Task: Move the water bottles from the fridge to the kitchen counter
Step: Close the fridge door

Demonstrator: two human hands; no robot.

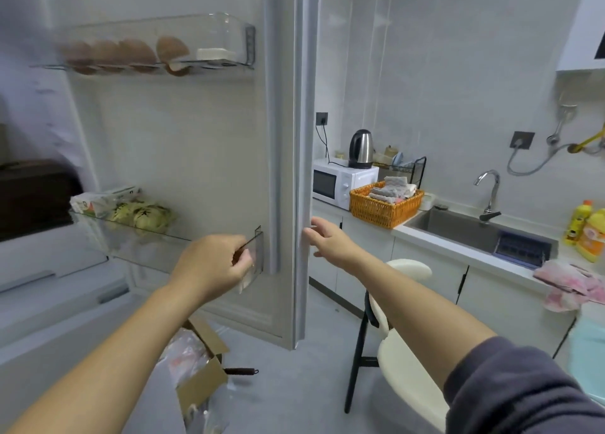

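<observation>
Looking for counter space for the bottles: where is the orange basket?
Head view, right of the fridge door: the orange basket sits on the counter, between the white microwave and the sink.

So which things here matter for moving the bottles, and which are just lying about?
Job: fridge door, lower door shelf, left hand at the shelf's corner, right hand at the door's edge, kitchen counter. No water bottle shows.
Lying about: eggs, microwave, kettle, orange basket, stool, cardboard box.

Pale tiled walls point(458, 57), grey floor point(311, 384) — cream stool point(409, 368).
</observation>
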